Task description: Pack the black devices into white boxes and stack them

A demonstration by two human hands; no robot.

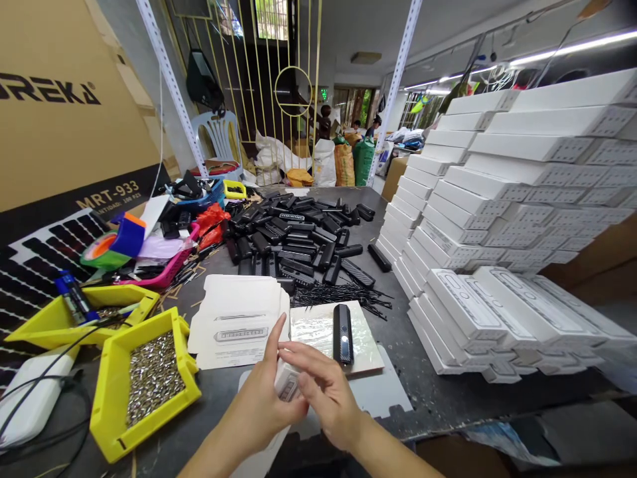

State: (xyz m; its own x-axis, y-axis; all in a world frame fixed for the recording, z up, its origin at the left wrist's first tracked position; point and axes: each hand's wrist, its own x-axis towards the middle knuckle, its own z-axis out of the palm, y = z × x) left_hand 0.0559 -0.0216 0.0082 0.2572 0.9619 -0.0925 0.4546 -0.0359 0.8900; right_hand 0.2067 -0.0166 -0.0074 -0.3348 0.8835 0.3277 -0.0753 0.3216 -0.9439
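A small white printed box (287,381) is held between my two hands near the table's front edge. My left hand (271,392) grips it from the left, index finger pointing up. My right hand (328,392) closes round its right side, fingertips over its top. Just beyond, a black device (343,334) lies on a plastic-covered pad (365,338). Flat white printed cartons (239,312) are stacked left of the pad. Behind the pad are thin black strips (338,297) and a heap of black devices (298,239).
White boxes (468,232) are piled high on the right. At left stand a yellow bin of small metal parts (112,398), another yellow bin (44,318), a pink tray (169,273) and a large cardboard box (60,133). People are visible far behind.
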